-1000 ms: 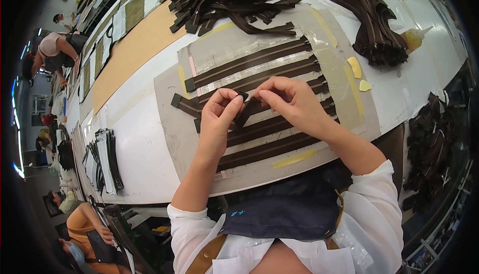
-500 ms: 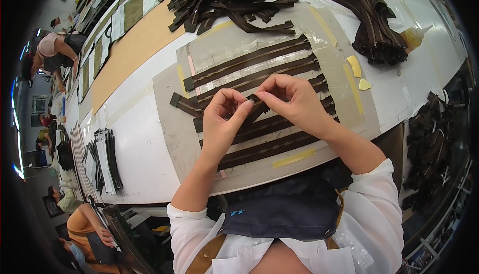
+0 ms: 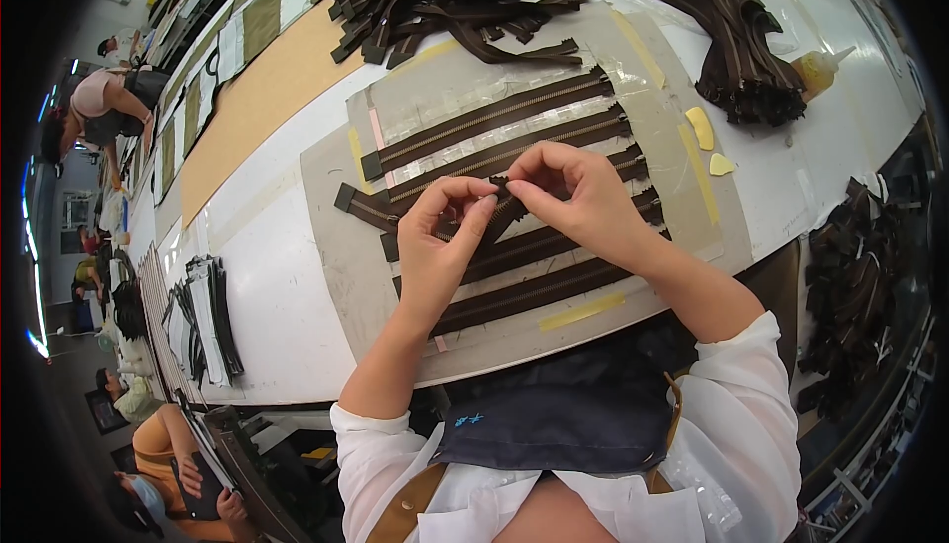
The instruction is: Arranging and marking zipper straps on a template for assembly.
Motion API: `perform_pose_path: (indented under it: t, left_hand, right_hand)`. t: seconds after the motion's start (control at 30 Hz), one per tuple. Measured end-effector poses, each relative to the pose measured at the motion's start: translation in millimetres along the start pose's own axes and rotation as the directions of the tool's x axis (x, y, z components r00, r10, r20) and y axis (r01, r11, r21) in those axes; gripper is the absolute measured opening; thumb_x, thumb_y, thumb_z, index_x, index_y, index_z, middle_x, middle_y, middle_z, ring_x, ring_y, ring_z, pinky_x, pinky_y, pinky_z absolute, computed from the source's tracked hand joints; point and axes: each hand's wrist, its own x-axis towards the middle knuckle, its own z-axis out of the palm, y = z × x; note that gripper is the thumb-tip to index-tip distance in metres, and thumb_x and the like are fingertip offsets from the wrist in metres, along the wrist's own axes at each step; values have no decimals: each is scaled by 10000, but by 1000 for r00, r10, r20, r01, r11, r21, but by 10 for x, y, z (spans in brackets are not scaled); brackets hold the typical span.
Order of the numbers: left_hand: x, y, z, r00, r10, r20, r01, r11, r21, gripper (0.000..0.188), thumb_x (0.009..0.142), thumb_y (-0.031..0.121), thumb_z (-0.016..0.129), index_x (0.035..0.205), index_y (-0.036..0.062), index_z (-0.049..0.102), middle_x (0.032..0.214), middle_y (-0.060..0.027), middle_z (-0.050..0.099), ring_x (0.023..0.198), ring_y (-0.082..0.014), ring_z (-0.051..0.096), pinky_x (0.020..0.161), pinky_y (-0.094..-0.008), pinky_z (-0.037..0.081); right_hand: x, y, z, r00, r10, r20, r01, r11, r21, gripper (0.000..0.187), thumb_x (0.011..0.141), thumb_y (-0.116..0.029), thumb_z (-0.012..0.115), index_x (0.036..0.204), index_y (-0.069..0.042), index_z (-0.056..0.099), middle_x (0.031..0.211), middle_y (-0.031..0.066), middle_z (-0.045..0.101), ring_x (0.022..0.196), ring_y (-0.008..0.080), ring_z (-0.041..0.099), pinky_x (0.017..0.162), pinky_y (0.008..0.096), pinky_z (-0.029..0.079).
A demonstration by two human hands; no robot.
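Between my hands is the toothed end of a dark brown zipper (image 3: 506,219). My left hand (image 3: 447,232) pinches it between thumb and fingertips. From the other side my right hand (image 3: 573,189) grips the same end, the fingertips of both hands nearly meeting. The zipper's other end (image 3: 362,205), with a square dark tab, sticks out left of my left hand. Below my hands, several brown zippers with metal teeth (image 3: 504,116) lie in roughly parallel rows on a grey board (image 3: 341,266); my hands partly cover the middle ones.
A loose zipper pile (image 3: 455,0) lies beyond the board, a bundled bunch (image 3: 732,44) at far right. Near it are a nozzle bottle (image 3: 819,73) and two yellow pieces (image 3: 700,130). Fabric pieces (image 3: 210,321) lie left; more zippers (image 3: 855,296) hang right. Several people work leftward.
My hands stay nearly in place, with only a slight shift of the fingertips on the zipper end. At lower left, a seated person's hands have moved.
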Motion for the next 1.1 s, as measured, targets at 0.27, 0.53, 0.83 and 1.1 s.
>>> perform_pose_path:
  t: [0.27,0.53,0.83,1.1]
  left_hand:
    - [14,3,7,997,75,16,-76,994,82,93,917,53,727,1006,29,737,885,18,650,782,-56,531,715,-215,421]
    - [18,8,20,997,72,11,-72,995,68,84,906,47,741,985,21,732,877,10,648,778,-68,531,716,-220,428]
    - [21,28,26,989,148,-18,-138,956,259,76,873,49,764,938,58,726,806,18,628,727,-102,525,795,-261,404]
    - [41,73,30,930,364,51,-340,799,495,123,826,41,781,919,103,731,734,27,584,693,-131,523,833,-304,359]
  right_hand:
    - [-6,25,-4,999,-28,-20,27,999,-23,95,946,-91,703,937,-8,657,845,-35,642,753,20,556,676,202,448]
    - [1,41,2,996,-86,-17,85,994,-73,83,922,-77,710,908,-13,659,813,-16,658,733,43,577,657,219,453]
    - [-11,18,14,983,-185,-8,181,969,-167,51,913,-34,703,934,10,689,819,18,662,721,65,582,628,237,457]
    - [4,77,12,947,-320,18,312,905,-290,49,930,0,674,972,15,694,869,63,682,738,129,628,611,265,480]
